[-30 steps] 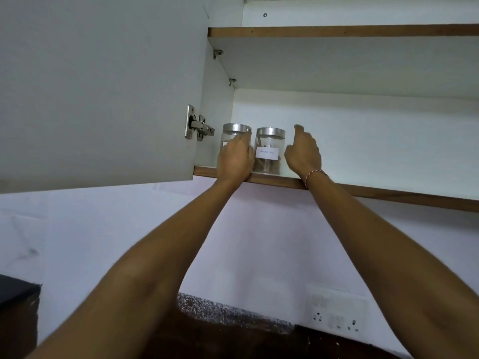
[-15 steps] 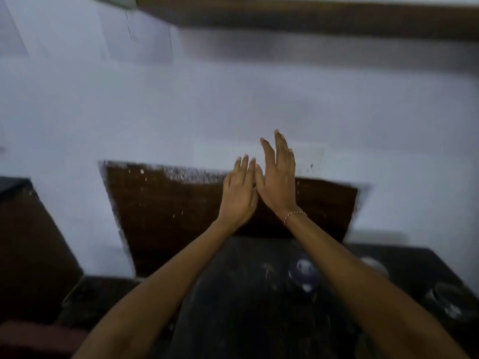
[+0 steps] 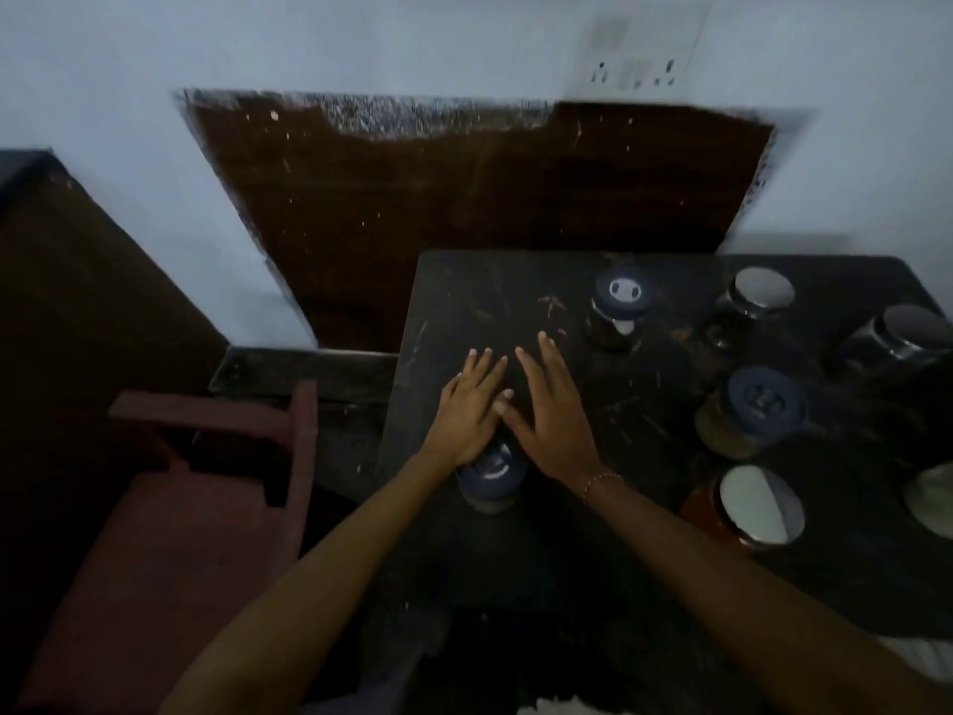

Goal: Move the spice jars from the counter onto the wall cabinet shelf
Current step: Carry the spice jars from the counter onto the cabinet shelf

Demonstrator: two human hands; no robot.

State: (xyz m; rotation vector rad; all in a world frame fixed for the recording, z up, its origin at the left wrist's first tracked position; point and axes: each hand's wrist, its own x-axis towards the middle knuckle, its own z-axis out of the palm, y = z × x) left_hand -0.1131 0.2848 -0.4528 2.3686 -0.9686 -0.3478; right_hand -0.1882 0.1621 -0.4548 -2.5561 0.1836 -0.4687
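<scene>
Blue-lidded jar (image 3: 491, 474) sits under both wrists; fingers (image 3: 536, 363) straight, holding nothing.

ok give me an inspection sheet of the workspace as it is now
surface: dark scratched counter, blurred.
job's things: seven spice jars on it: dark-lidded jar partly under the hands, dark-lidded jar at the back, dark-lidded jar; silver-lidded jar, jar at the right edge, red-filled jar, and one cut off.
clutter: nothing seen.
grips: left hand and right hand, fingers straight, side by side over the counter, holding nothing.
cables: nothing seen.
surroundings: white wall, socket plate, red chair on the left.
</scene>
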